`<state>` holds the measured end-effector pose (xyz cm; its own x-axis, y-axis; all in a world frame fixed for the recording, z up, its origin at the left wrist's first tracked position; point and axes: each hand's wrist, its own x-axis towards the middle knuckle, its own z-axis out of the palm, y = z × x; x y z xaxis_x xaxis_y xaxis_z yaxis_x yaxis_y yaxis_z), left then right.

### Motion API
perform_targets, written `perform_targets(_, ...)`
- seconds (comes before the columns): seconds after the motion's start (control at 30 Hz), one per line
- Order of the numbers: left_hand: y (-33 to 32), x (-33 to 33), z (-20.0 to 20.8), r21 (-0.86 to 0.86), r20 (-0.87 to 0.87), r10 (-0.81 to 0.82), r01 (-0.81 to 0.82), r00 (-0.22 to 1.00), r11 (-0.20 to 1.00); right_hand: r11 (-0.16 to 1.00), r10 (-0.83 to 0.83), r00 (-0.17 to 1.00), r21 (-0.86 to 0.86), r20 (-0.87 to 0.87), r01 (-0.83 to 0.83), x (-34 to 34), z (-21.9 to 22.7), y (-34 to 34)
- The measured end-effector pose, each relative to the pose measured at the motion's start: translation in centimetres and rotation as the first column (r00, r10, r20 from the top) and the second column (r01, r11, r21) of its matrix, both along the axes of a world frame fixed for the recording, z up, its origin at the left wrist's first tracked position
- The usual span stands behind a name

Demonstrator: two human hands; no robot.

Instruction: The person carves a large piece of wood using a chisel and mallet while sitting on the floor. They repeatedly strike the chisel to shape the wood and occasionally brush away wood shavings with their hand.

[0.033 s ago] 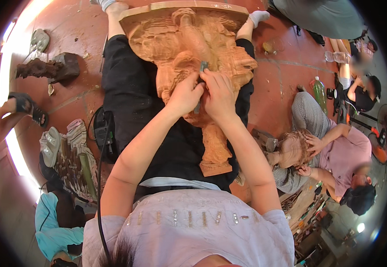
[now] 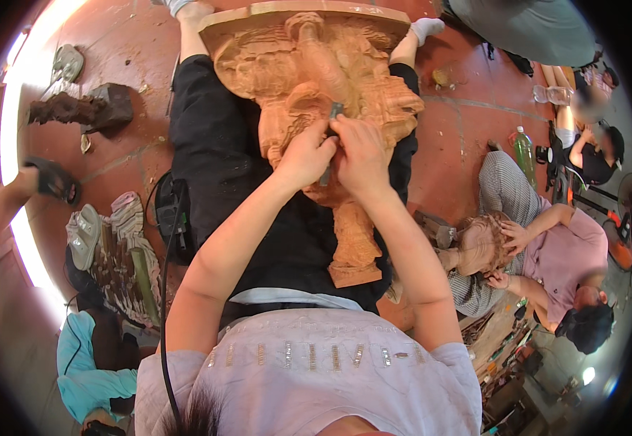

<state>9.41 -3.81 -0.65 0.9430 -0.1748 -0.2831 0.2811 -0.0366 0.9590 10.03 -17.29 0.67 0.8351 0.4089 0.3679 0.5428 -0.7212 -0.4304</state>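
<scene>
A large reddish-brown wood carving [image 2: 309, 65] with deep relief figures lies across my lap, over black trousers. Both my hands meet near its middle. My left hand [image 2: 303, 158] and my right hand [image 2: 361, 156] are closed together around a slim carving chisel [image 2: 333, 114]. Its grey metal tip shows just above my fingers and rests against the carved surface. The handle is mostly hidden inside my hands. The narrow lower end of the carving [image 2: 356, 254] points toward my body.
To the right a person in a pink shirt [image 2: 563, 254] works on a small wooden piece [image 2: 476, 247]. Nearby stands a green bottle [image 2: 523, 149]. At left lie a cloth roll of chisels [image 2: 123, 269], sandals [image 2: 83, 236], a dark wood chunk [image 2: 87, 109], and a black cable [image 2: 163, 291].
</scene>
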Motion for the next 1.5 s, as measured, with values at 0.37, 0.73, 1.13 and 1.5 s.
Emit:
perform_targets(0.37, 0.3, -0.3, -0.8, 0.075, 0.030, -0.004, 0.002, 1.000, 0.997, 0.996, 0.017, 0.997, -0.090, -0.078, -0.024, -0.2, 1.0, 0.2)
perform_targets(0.73, -0.9, -0.6, -0.5, -0.006, 0.011, 0.059, -0.059, 0.998, 0.998, 0.987, 0.050, 0.993, -0.149, -0.103, -0.065, 0.0, 0.9, -0.5)
perform_targets(1.13, -1.0, -0.7, -0.2, -0.162, -0.061, 0.094, -0.103, 0.994, 0.981, 0.994, 0.031, 0.997, -0.104, -0.074, -0.038, 0.2, 1.6, -0.5)
perform_targets(1.5, 0.7, -0.3, 1.3, -0.245, -0.238, 0.009, -0.069, 0.971, 0.967, 0.998, 0.043, 0.999, -0.052, -0.011, -0.044, 0.5, 1.3, -0.2)
